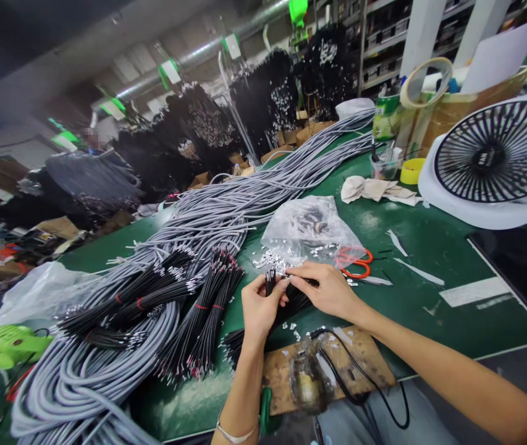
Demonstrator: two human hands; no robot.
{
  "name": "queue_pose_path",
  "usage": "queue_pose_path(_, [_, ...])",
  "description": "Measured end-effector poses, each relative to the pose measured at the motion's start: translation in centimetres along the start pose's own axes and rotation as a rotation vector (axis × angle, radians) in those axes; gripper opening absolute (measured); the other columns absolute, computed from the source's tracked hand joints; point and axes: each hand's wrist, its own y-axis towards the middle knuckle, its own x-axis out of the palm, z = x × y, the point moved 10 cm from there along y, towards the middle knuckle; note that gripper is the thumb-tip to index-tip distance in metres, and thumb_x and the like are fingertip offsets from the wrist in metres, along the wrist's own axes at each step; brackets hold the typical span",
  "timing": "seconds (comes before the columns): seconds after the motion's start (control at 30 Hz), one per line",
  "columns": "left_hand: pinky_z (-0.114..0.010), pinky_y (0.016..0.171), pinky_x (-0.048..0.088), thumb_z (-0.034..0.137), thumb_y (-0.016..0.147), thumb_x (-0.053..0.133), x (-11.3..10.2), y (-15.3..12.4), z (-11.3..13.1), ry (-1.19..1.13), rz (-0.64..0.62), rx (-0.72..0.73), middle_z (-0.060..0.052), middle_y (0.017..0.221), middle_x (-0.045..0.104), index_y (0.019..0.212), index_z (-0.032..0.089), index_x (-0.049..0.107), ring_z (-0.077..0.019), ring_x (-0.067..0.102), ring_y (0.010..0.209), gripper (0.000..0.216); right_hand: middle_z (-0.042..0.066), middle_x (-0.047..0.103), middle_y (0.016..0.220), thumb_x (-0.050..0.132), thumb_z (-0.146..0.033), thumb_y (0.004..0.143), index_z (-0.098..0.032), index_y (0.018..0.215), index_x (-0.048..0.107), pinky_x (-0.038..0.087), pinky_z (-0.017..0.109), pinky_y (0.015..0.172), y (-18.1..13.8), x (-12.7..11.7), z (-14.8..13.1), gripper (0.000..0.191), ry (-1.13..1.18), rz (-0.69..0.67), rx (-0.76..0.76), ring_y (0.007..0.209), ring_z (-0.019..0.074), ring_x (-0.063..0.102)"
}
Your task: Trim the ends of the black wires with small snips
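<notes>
My left hand [259, 306] is closed round a few short black wires [270, 281], their ends sticking up above the thumb. Close beside it, the fingertips of my right hand [325, 289] are pinched together near the wires; whatever lies between them is too small to make out. Small silver metal pieces [270, 259] are scattered just beyond both hands, by a clear plastic bag [312, 225]. More black wires lie beneath my hands, partly hidden. Bundles of black wires [214, 303] tied with red bands rest to the left.
Long grey cables [226, 204] run across the green table [411, 309]. Orange-handled scissors [358, 262] lie right of the bag. A wooden board [374, 364] sits at the front edge. A white fan [490, 154], yellow tape [412, 172] and a dark tablet-like panel [522, 266] are rightward.
</notes>
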Motion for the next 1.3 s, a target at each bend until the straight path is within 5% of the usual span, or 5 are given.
queue_pose_path(0.67, [-0.018,0.038,0.033,0.035,0.073,0.063,1.3,-0.2,0.1,-0.071,-0.223,-0.041,0.003,0.043,0.052,0.062,0.010,0.058,-0.0056,0.044,0.036,0.027,0.006,0.067,0.098,0.055,-0.032,0.079,-0.019,0.099,0.067,0.046,0.029,0.077,0.5,-0.6,0.2,0.026,0.310,0.018,0.024,0.087,0.0179,0.062])
queue_pose_path(1.3, [-0.018,0.035,0.025,0.041,0.072,0.062,3.0,-1.0,-0.3,-0.099,-0.388,-0.106,0.005,0.043,0.044,0.066,0.010,0.058,-0.0029,0.035,0.032,0.032,0.002,0.060,0.071,0.057,-0.020,0.077,-0.015,0.080,0.068,0.039,0.022,0.057,1.0,-0.2,-0.4,0.013,0.425,-0.086,-0.008,0.064,0.0112,0.053])
